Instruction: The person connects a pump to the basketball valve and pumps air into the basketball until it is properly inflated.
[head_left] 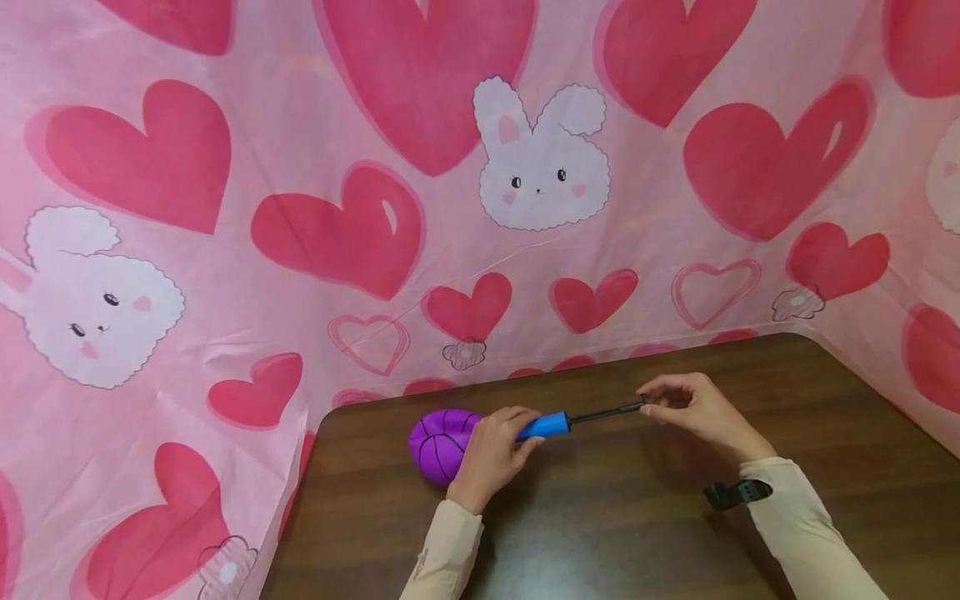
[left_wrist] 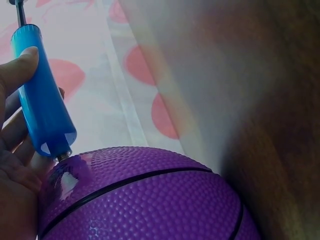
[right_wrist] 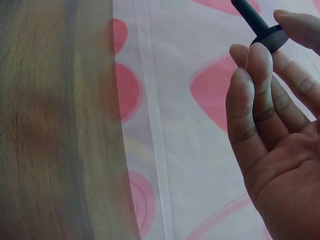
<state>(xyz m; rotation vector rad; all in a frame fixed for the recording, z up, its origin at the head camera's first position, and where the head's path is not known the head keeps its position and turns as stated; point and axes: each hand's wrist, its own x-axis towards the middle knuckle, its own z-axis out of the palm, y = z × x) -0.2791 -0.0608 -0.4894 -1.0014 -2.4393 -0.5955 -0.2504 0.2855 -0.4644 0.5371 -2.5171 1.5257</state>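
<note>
A blue hand pump (head_left: 546,426) lies almost level, its black rod (head_left: 606,412) drawn out to the right. My left hand (head_left: 491,454) grips the pump's barrel, thumb along its side in the left wrist view. At the barrel's end, a metal tip meets the purple ball (left_wrist: 145,200), which has black seams and a pebbled skin. In the head view the ball sits left of my left hand and partly behind it. My right hand (head_left: 701,412) pinches the round black end knob (right_wrist: 270,39) of the rod between thumb and fingers.
Under both hands is a dark wooden table (head_left: 600,533) with rounded back corners. A pink cloth (head_left: 645,208) printed with hearts and rabbits hangs behind it and along the sides. A black watch or band (head_left: 738,493) is on the right wrist.
</note>
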